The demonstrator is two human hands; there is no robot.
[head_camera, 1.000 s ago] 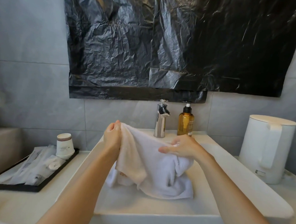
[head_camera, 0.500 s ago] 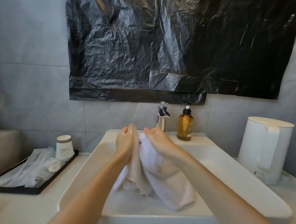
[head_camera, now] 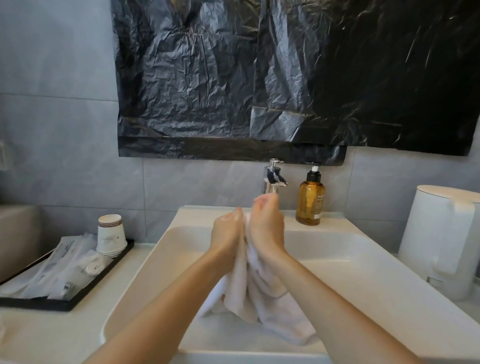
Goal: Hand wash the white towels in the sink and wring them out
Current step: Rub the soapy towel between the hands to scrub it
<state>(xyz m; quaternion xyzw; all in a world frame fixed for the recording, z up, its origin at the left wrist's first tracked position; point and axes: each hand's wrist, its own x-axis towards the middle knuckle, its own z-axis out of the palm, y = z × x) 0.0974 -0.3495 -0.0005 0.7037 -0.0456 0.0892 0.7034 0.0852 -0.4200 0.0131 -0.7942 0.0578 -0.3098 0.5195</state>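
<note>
While your left hand and right hand press side by side above the sink, both sets of fingers curl tight around the bunched top of the white towel. Its lower folds drape down into the basin. Faucet and amber soap bottle stand just behind your knuckles.

We've got black plastic on the wall, an amber pump bottle, a white kettle, and paper cups on a black tray.
</note>
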